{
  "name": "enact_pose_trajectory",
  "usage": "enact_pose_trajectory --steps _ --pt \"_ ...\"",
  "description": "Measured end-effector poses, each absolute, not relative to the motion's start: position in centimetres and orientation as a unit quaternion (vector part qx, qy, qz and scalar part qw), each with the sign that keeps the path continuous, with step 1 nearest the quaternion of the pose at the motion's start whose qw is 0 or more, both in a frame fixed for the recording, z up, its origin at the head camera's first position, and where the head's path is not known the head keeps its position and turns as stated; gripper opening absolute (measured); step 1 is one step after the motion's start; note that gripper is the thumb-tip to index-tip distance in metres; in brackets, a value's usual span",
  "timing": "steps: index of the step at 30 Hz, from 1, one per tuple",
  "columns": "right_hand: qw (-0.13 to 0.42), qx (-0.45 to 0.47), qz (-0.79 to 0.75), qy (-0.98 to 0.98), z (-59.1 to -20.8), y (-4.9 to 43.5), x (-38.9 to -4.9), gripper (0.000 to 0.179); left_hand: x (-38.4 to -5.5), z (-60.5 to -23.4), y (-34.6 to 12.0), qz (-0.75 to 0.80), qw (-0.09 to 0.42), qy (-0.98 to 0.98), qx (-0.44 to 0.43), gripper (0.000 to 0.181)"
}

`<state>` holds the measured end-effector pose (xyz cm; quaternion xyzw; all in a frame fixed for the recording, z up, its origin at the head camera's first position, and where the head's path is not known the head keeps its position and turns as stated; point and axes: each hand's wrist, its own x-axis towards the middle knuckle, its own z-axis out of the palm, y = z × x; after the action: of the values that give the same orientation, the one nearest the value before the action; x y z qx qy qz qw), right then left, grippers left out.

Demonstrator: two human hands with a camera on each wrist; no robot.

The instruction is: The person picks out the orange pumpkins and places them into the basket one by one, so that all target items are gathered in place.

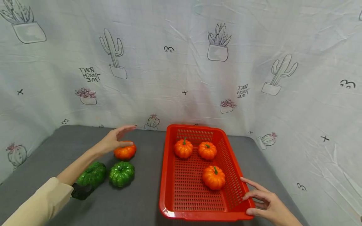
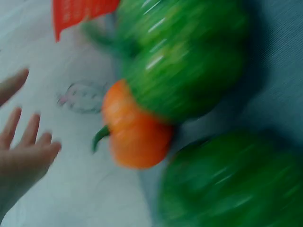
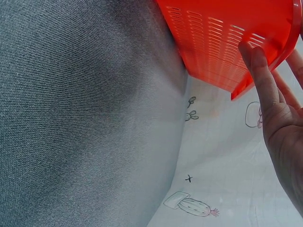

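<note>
My left hand (image 1: 113, 140) reaches over the dark table, fingers apart and holding nothing. Just below it sits an orange pumpkin (image 1: 124, 153). Two green pumpkins are nearer the body: one (image 1: 121, 174) lies in front of the orange one, the other (image 1: 91, 175) is partly hidden by the left forearm. My right hand (image 1: 267, 202) grips the rim of a red plastic basket (image 1: 207, 216) at its near right corner. In the right wrist view, two fingers (image 3: 265, 85) lie along the basket's outer wall. Inside are three orange pumpkins, one (image 1: 214, 178) nearer the front and two at the back.
A grey cloth-covered table (image 1: 141, 201) carries everything. Behind it and along the sides hangs a white curtain (image 1: 175, 69) printed with cactus drawings. A dark strap device (image 1: 82, 191) sits at the left wrist, beside the cream sleeve (image 1: 42, 201).
</note>
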<state>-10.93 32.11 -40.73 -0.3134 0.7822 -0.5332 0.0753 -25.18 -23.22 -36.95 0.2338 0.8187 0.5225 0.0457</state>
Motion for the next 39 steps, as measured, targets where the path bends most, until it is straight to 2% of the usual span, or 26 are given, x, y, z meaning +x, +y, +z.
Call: enact_pose_trajectory --steps 4,8,19,24,29,39 --pt "0.079 -0.31 -0.535 0.782 -40.7 32.1 -10.9 0.027 -23.9 -38.5 -23.0 0.551 0.014 0.814 0.186 0.07" --pt "0.074 -0.309 -0.532 0.785 -40.7 32.0 -10.9 0.027 -23.8 -39.5 -23.1 0.562 -0.003 0.809 0.174 0.07" --pt "0.074 -0.322 -0.542 0.773 -41.1 31.9 -11.0 0.028 -25.2 -41.2 -25.3 0.561 0.003 0.807 0.185 0.076" --pt "0.068 -0.33 -0.545 0.768 -41.1 32.1 -11.1 0.028 -26.3 -40.9 -26.5 0.544 0.043 0.806 0.231 0.077" --pt "0.055 -0.35 -0.548 0.758 -41.4 32.3 -11.1 0.03 -28.6 -40.1 -27.8 0.53 0.123 0.786 0.295 0.077" --pt "0.062 -0.353 -0.553 0.752 -41.3 32.4 -11.2 0.03 -32.3 -38.4 -28.5 0.502 0.264 0.77 0.291 0.082"
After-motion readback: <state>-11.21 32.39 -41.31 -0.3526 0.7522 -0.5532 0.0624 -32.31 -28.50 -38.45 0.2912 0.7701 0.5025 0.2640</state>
